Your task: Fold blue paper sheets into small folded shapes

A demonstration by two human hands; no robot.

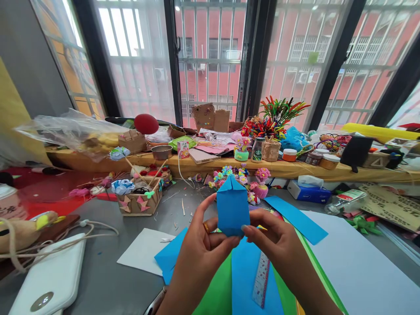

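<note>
A folded blue paper piece (232, 205) with a pointed top is held up in front of me, above the table. My left hand (200, 245) pinches its lower left edge, a ring on one finger. My right hand (275, 243) pinches its lower right corner. Below the hands lie blue paper sheets (244, 275), a green sheet (216, 293) and a clear ruler (261, 280). A blue paper strip (297, 218) lies to the right.
A white sheet (144, 251) lies left of the hands and a large white sheet (357, 262) to the right. A cardboard box of craft flowers (139, 199), a white device with cable (52, 275), a tissue box (308, 190) and a cluttered wooden shelf (210, 166) surround the work area.
</note>
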